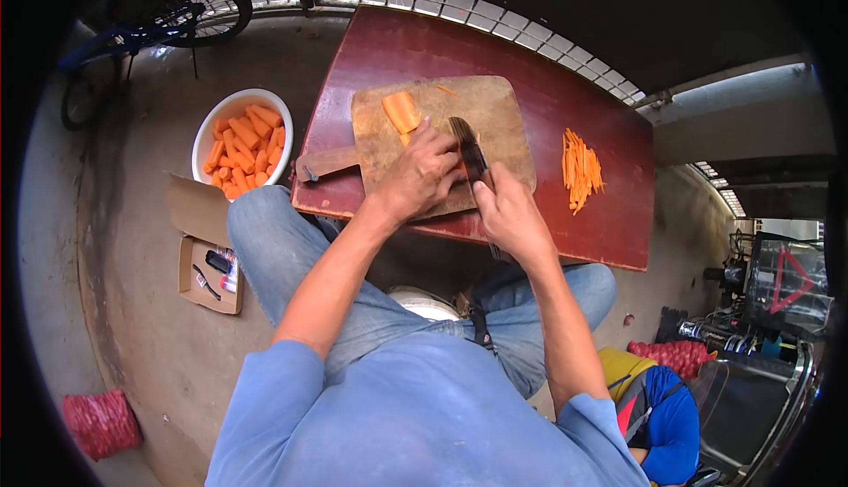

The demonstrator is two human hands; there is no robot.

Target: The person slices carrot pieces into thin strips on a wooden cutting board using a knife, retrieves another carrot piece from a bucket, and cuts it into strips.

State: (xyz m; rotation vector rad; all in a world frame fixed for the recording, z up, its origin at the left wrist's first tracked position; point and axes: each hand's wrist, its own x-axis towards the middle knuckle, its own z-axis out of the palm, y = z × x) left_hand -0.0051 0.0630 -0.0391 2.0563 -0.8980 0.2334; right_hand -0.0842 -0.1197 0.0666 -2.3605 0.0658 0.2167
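Note:
A dark-bladed knife (466,144) is gripped in my right hand (512,215), its blade over the wooden cutting board (503,107). My left hand (424,171) presses down on the board just left of the blade, fingers curled. Orange carrot shows beside its fingertips, mostly hidden by the hand and knife. Above that hand lies a thick cut piece of carrot (402,111), with a smaller bit below it. A thin carrot sliver (447,90) rests near the board's far edge. Carrot strips (580,172) form a pile on the table to the right.
The board lies on a low red table (424,41). On the floor to the left stand a white tub (201,138) of peeled carrots and an open cardboard box (208,297) with small items. Bicycles stand behind, and a red mesh bag (102,423) lies lower left.

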